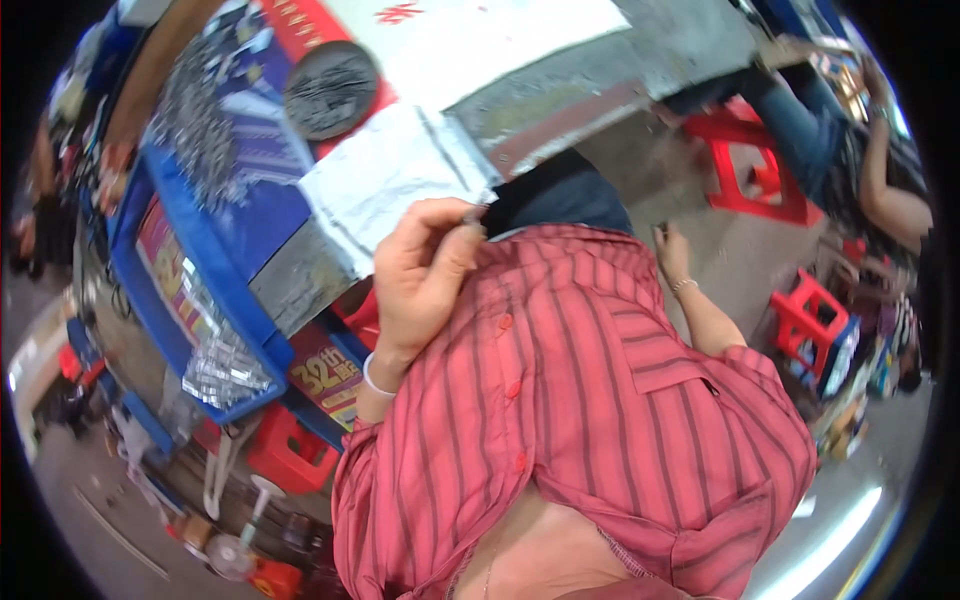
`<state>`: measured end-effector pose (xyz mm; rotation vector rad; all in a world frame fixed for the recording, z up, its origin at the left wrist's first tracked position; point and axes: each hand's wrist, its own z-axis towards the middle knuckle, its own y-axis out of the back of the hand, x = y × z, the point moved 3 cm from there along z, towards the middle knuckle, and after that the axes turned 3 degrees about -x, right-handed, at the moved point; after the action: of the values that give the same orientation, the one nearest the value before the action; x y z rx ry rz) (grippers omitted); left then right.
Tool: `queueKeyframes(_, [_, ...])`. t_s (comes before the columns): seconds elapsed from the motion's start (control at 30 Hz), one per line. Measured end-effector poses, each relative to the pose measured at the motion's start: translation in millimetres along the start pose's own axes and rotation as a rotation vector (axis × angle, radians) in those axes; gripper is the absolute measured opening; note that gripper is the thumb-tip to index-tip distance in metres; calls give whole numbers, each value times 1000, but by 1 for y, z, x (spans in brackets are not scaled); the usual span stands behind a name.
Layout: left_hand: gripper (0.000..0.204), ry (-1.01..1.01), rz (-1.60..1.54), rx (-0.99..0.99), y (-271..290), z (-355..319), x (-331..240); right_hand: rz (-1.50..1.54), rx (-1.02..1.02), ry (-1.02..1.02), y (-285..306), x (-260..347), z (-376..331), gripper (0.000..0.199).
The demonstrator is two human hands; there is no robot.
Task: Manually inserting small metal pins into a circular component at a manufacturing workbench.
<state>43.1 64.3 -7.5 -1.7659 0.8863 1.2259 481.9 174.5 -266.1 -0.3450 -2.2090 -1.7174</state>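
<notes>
While left hand pinches near corner of silver foil sheet, fingers closed on its edge, sheet stretches away up-left over tabletop. Right hand hangs open, well apart from sheet, farther off.

The shirt was red-pink with dark thin stripes and red buttons. The foil sheet was silver. The bench had a blue edge. The stools were red, the round disc dark grey.
</notes>
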Motion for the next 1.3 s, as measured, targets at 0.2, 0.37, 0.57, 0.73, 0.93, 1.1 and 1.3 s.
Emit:
queueKeyframes(0.2, [12,-69,115,-20,18,-5,3,550,-17,491,101,233,42,10])
queueKeyframes(0.37, [13,-20,10,-29,25,-2,4,722,647,815,121,391,14,10])
queueKeyframes(0.57, [12,-4,68,-132,50,-15,0,620,974,923,94,431,5,14])
queueKeyframes(0.73, [12,3,48,-156,56,-20,6,957,1090,602,77,456,-10,21])
queueKeyframes(0.93, [12,-190,304,-288,59,-27,-7,1019,1133,579,75,469,-20,12])
queueKeyframes(1.1, [18,-456,649,-381,55,-30,-14,1076,1069,589,75,464,-23,9])
queueKeyframes(1.3, [24,-547,844,-404,51,-31,-18,1019,993,603,75,461,-25,12])
